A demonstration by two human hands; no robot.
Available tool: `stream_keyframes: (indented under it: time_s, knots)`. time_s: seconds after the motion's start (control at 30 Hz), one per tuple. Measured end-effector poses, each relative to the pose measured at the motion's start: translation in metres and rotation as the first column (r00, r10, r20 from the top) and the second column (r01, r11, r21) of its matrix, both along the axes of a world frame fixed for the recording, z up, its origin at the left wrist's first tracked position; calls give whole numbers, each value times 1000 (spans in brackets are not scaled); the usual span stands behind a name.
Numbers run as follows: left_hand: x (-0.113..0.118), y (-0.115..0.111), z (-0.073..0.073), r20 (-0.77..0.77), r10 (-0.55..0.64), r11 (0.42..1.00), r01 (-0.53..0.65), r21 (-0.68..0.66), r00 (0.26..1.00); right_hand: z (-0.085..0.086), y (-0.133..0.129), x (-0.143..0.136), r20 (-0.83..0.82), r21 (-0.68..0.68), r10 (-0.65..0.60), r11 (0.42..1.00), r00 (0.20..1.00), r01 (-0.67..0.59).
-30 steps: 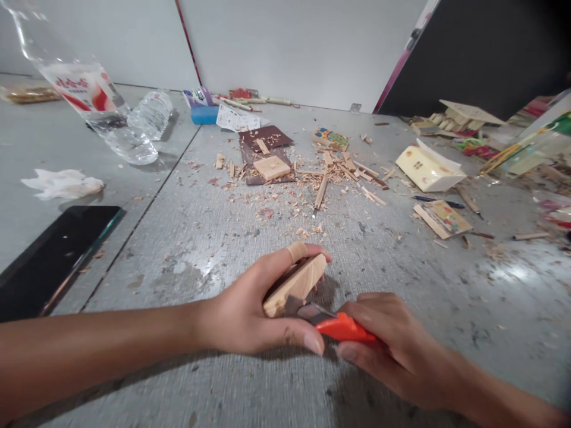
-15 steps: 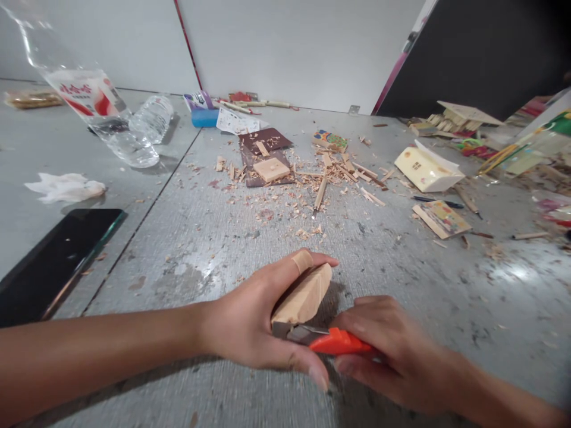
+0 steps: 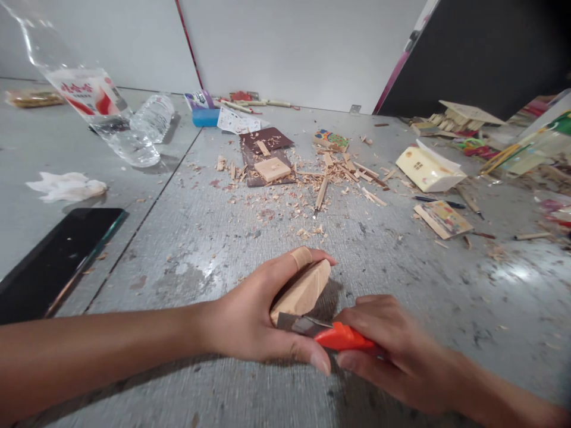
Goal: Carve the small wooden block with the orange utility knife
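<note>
My left hand [image 3: 263,309] is wrapped round a pale carved wood block [image 3: 303,291], which tilts up above the grey table. A tan bandage [image 3: 301,258] circles one of its fingers. In my right hand [image 3: 392,351] is a utility knife [image 3: 343,337] with an orange-red body. The knife's blade lies against the block's near lower end, close over my left thumb. My left thumb stretches out below the blade, with its tip near the knife body. Both hands are low in the middle of the view.
A phone [image 3: 62,255] and a crumpled tissue [image 3: 66,187] lie at left, near a large bottle [image 3: 102,113]. Wood shavings surround a carving tool [image 3: 321,193] and a square wood piece [image 3: 272,169]. A tissue pack [image 3: 429,169] sits at right.
The knife blade has shifted slightly, its orange body moving a little up and to the right. My left thumb has risen slightly. Both hands keep their grips.
</note>
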State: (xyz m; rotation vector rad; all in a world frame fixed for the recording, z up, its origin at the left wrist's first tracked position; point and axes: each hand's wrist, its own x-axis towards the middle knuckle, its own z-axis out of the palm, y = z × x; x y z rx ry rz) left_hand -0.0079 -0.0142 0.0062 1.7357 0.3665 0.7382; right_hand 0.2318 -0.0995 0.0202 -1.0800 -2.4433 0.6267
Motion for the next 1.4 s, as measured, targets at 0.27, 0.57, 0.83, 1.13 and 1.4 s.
stream_keyframes:
  time_s: [0.27, 0.57, 0.83, 1.13, 1.4]
  knots:
    - [-4, 2, 6, -66, -95, 995, 95, -6, 993, -3, 1, 0, -26, -38, 9, 999, 1000, -10]
    - [0, 2, 10, -73, -16, 1000, 17, 18, 997, 0, 0, 1, 6, 3, -17, 1000, 1000, 17]
    - [0, 1, 3, -44, 77, 988, -71, 135, 996, -2, 2, 3, 24, -24, -31, 999, 999, 32]
    - [0, 0, 4, -73, 134, 981, -122, 149, 988, -1, 2, 3, 17, -38, -33, 999, 999, 34]
    - [1, -1, 2, -59, 190, 975, -182, 125, 980, -2, 3, 3, 24, -17, -53, 998, 998, 53]
